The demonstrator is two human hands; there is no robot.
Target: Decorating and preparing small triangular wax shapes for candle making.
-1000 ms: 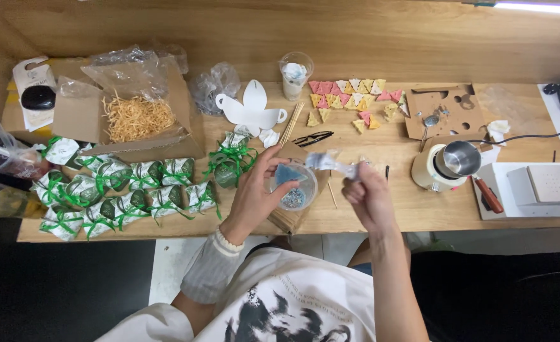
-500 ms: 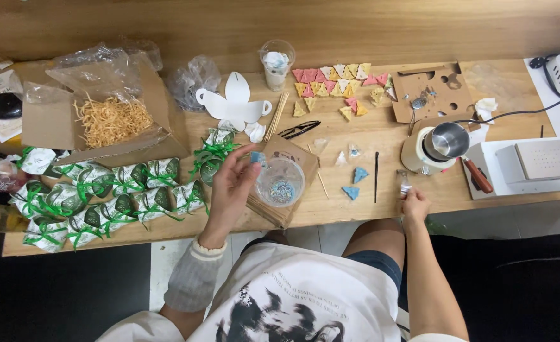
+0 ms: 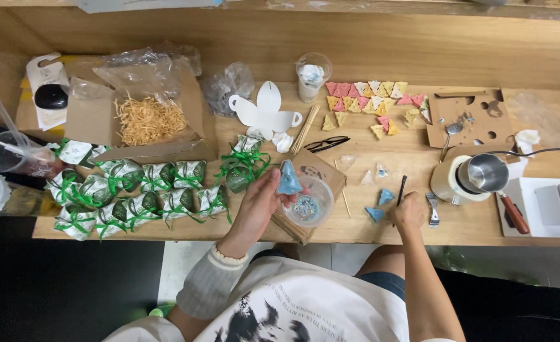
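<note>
Blue wax or soap, by the look of it: a small tree-shaped piece (image 3: 289, 178) sits pinched in the left hand (image 3: 262, 201), fingers narrow around its lower edge, held just above a clear cup (image 3: 308, 204) with speckled bits in its bottom. The cup rests on a brown card (image 3: 321, 170), just right of that hand.

The right hand (image 3: 408, 213) is closed on a thin dark stick (image 3: 401, 190), the tip pointing away from the body. Just left of this hand lie two more blue pieces (image 3: 381, 204), flat on the wood; just right of it lies a small metal clip (image 3: 433, 209), and beyond that a cream pot (image 3: 466, 179) with a steel cup in it.

Left of the left hand stand rows of wrapped packets (image 3: 142, 190) tied in green ribbon, and beyond them a box of straw filling (image 3: 148, 120). Further from the right hand, a spread of pink and yellow pieces (image 3: 371, 101) lies near the wall.

To handle the blue piece well, I judge the grip should remain light and low, on the edges, since its thin points look easy to snap. Keeping it over the cup would catch anything that falls. The stick is best brought to it slowly, with the right wrist braced on the table (image 3: 394, 149) for a steady tip.
</note>
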